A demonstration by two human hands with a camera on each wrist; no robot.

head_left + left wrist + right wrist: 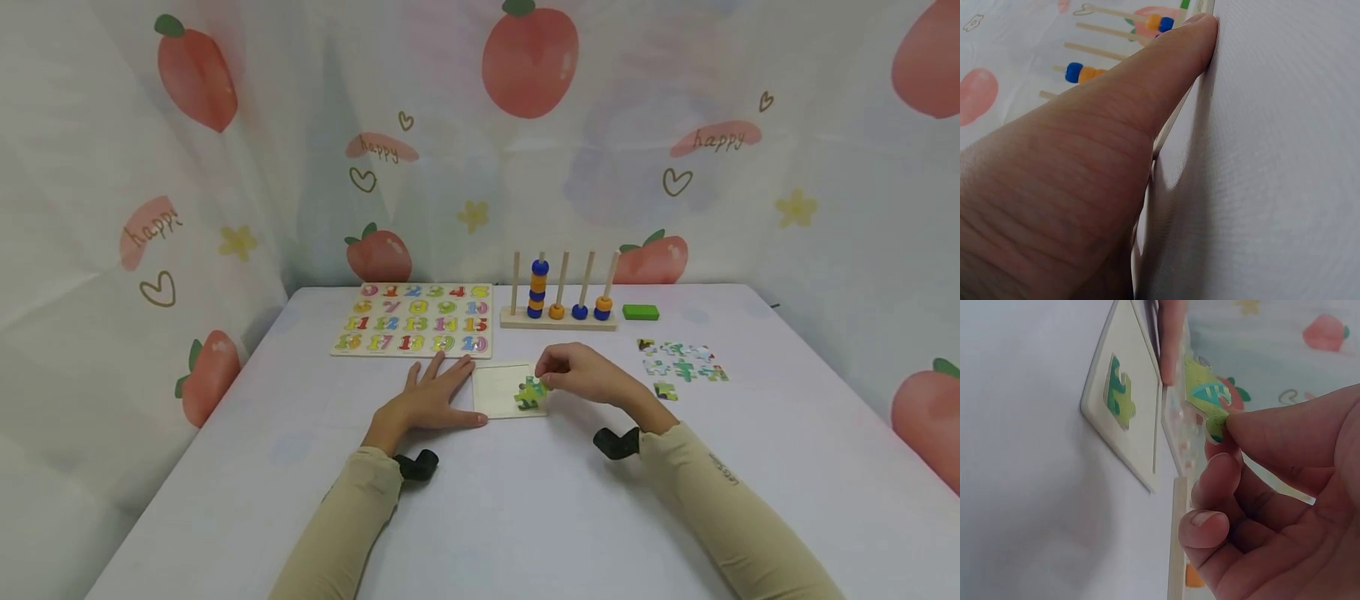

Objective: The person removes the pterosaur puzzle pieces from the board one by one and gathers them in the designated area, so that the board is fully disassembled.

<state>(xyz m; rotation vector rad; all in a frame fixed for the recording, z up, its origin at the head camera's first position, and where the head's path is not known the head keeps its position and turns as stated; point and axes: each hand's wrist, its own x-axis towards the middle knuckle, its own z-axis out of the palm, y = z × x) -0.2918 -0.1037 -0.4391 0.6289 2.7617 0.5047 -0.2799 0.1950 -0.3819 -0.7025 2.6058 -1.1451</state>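
Note:
A small pale puzzle tray (495, 387) lies flat on the table in front of me. My left hand (427, 402) rests at its left side with fingers spread, the thumb along the near left corner. In the right wrist view, my right hand (1272, 481) pinches a green jigsaw piece (1200, 381) between thumb and forefinger, above the tray. The thin edge of another flat piece (1288, 489) shows within the curled fingers. One green jigsaw piece (1120, 394) lies inside the tray. In the left wrist view, the thumb (1166, 62) hides most of the tray.
Loose jigsaw pieces (684, 369) lie to the right. Behind the tray stand a number board (411, 333) and a peg rack (558, 323) with blue and orange beads. A green block (641, 312) sits at the back right. Printed cloth (450, 167) hangs behind the table.

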